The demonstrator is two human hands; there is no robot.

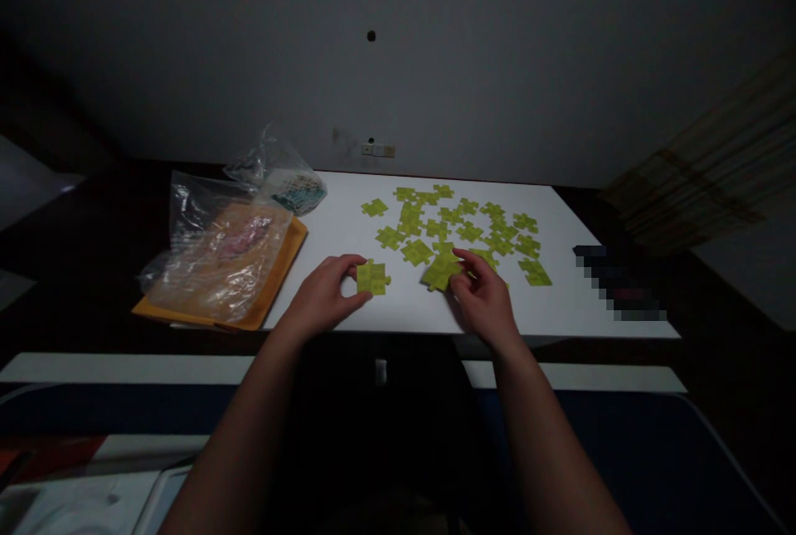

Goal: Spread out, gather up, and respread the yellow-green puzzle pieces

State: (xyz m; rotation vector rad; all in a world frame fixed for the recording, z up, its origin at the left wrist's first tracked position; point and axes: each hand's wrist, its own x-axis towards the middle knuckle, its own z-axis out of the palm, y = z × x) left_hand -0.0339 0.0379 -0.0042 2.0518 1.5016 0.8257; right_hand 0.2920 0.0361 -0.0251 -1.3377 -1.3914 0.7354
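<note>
Between the thumb and fingers of my left hand (327,294) is a yellow-green puzzle piece (373,279), held by its left edge close to the table surface. To the right, my right hand (485,294) pinches another yellow-green puzzle piece (442,270), which is slightly tilted with its near edge off the table. A gap of bare table separates the two held pieces. Beyond both hands lie several loose puzzle pieces (410,218) of the same colour, spread over the middle and right of the white table (336,224). My right hand partly covers a few of them.
At the table's left, a clear plastic bag (205,269) lies on an orange envelope (283,278). Behind it sits another plastic bag (292,187) with printing. A dark, pixelated object (615,282) is at the right edge. The wall (466,87) stands behind the table.
</note>
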